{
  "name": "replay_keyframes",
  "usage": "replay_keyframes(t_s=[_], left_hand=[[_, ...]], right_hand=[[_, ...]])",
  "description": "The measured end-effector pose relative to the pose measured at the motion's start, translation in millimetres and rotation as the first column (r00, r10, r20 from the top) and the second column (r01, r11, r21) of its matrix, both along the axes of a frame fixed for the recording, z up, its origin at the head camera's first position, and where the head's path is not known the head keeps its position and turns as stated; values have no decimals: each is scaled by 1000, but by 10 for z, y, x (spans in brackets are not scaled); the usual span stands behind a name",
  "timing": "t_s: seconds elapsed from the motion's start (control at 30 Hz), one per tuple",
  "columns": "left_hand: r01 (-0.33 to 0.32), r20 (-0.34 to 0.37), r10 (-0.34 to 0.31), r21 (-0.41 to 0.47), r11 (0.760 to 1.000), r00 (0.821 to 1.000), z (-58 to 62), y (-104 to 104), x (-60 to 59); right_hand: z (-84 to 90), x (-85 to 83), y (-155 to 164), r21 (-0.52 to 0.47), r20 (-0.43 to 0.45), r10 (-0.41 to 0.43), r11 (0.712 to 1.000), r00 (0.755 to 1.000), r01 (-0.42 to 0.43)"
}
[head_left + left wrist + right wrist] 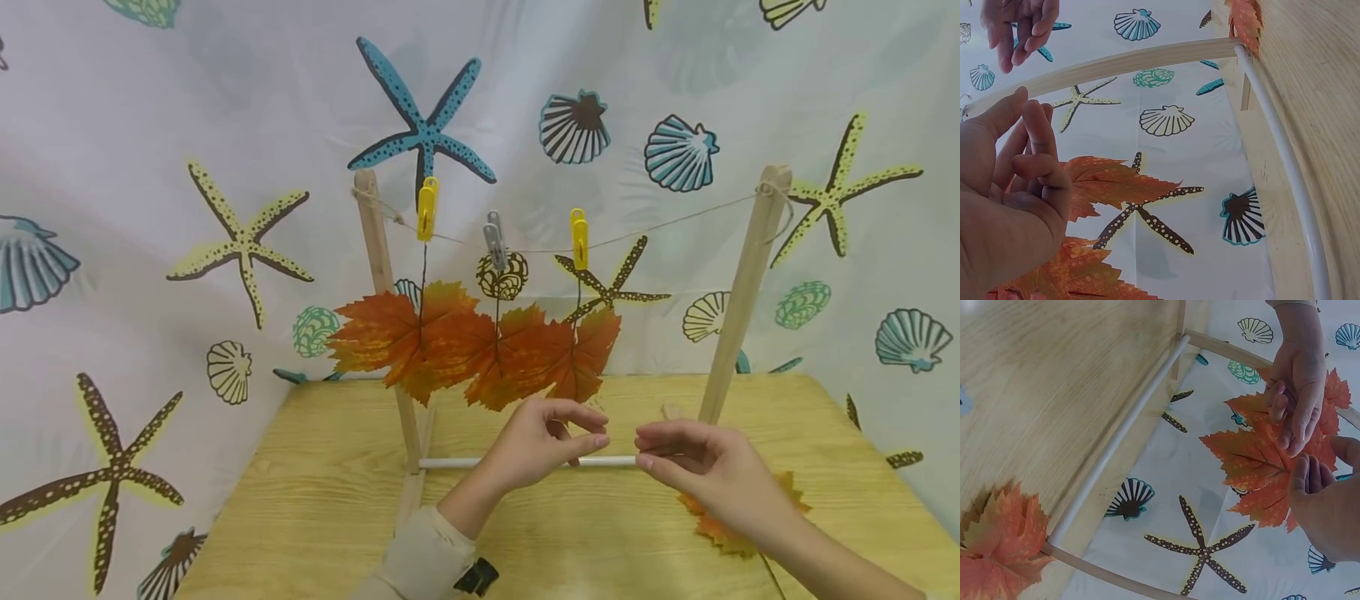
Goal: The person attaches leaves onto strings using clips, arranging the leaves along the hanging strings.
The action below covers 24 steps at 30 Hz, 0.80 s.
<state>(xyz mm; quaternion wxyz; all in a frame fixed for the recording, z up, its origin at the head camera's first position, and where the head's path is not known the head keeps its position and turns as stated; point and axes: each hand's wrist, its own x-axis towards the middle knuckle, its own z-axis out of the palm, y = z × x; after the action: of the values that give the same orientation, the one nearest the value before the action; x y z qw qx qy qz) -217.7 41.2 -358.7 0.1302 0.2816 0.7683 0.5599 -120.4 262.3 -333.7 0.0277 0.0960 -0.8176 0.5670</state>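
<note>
While your left hand [542,442] and right hand [693,462] hover loosely curled and empty under the hung leaves [480,350], the loose leaf [731,533] lies flat on the table [315,500], nearest your right wrist.

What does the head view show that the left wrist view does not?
Only the head view shows the string between two posts, with three pegs holding three hanging leaves, and a loose leaf lying on the table under the right hand.

Only the left wrist view shows the left hand close up, its fingers loosely curled and holding nothing.

Both show the two hands, orange leaves, the white rod, a wooden post and the shell-print cloth.
</note>
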Motion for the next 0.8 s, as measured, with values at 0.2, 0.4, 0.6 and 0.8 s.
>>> replay_keyframes(t_s=[0.2,0.4,0.6,0.8], left_hand=[[-7,12,7,0,1000,1000,-60,-23,17],[25,-76,-31,-82,996,997,-130,-32,68],[27,-93,-36,-88,996,995,-145,-21,84],[22,-44,-26,-86,996,999,-179,1,119]], right_hand=[[-71,55,2,-21,28,12,1000,1000,-11],[-166,117,-2,-16,61,16,1000,998,-15],[-245,145,-10,-37,127,-12,999,992,17],[-390,171,-22,-67,132,11,998,991,-2]])
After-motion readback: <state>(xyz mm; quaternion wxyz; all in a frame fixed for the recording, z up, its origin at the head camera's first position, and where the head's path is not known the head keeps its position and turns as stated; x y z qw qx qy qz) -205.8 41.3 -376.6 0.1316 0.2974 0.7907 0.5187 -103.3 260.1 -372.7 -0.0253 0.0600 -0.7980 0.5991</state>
